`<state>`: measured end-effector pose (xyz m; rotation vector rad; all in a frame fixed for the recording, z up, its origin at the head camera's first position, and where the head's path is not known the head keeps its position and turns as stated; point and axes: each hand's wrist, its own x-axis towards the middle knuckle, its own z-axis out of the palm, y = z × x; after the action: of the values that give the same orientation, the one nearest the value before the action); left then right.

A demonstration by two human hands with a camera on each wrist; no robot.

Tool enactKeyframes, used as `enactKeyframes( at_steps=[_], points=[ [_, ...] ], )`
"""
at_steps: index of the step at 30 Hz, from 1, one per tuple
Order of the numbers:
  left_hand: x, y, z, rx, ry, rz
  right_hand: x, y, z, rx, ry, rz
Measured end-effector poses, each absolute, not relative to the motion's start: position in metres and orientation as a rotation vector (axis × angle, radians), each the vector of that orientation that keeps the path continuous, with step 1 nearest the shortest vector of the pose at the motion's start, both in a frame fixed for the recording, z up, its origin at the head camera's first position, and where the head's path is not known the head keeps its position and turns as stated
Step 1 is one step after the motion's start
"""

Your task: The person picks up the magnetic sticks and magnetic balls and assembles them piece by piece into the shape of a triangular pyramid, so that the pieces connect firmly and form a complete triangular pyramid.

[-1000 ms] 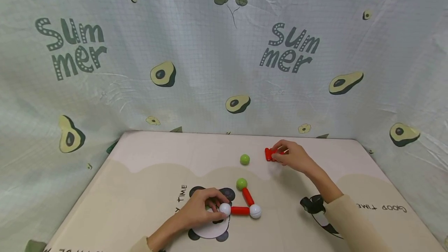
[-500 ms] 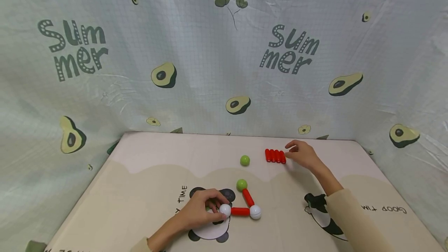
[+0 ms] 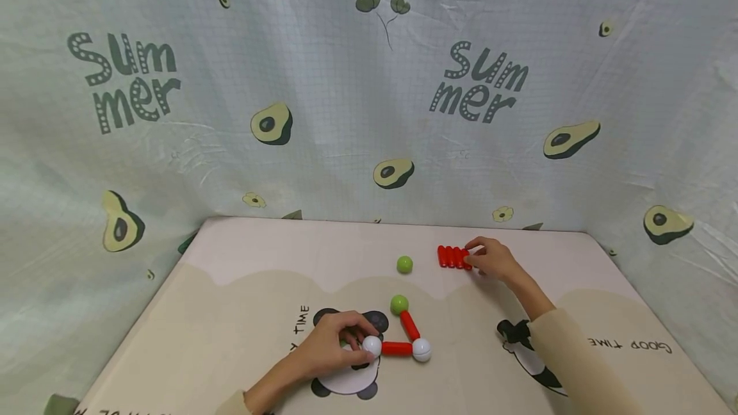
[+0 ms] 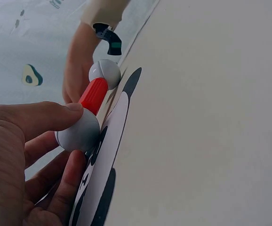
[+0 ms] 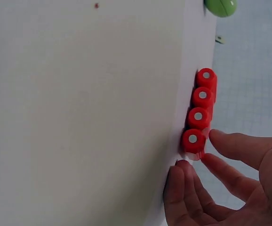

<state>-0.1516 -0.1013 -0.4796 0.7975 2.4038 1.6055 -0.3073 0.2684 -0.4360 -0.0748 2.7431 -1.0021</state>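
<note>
My left hand [image 3: 331, 348] pinches a white ball [image 4: 79, 132] between thumb and fingers. A red magnetic rod [image 3: 397, 349] joins this ball to a second white ball [image 3: 422, 349]. From there another red rod [image 3: 410, 325] slants away to a green ball [image 3: 399, 304]. Something green [image 3: 344, 342] shows partly hidden behind the left fingers. Farther back on the right, several red magnetic rods [image 3: 450, 257] lie side by side, silvery discs on their ends. My right hand [image 3: 494, 260] has thumb and index finger on either side of the rightmost rod [image 5: 193, 139], pinching it.
A loose green ball [image 3: 405, 264] lies left of the red rod row. The table mat [image 3: 242, 312] carries printed animals and lettering. Behind its far edge hangs a pale curtain [image 3: 323, 146] printed with avocados.
My right hand first drew off the red rods to the right, baring the whole row, then came back left onto the rightmost one. The left hand keeps its hold on the white ball.
</note>
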Motion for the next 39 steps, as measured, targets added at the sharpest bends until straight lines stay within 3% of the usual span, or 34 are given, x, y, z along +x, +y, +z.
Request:
enactKeyframes(
  at_steps=[39],
  points=[
    [-0.150,-0.102,-0.480,0.799,2.363,1.646,-0.297,0.274,-0.434,-0.022,2.621,-1.248]
  ],
)
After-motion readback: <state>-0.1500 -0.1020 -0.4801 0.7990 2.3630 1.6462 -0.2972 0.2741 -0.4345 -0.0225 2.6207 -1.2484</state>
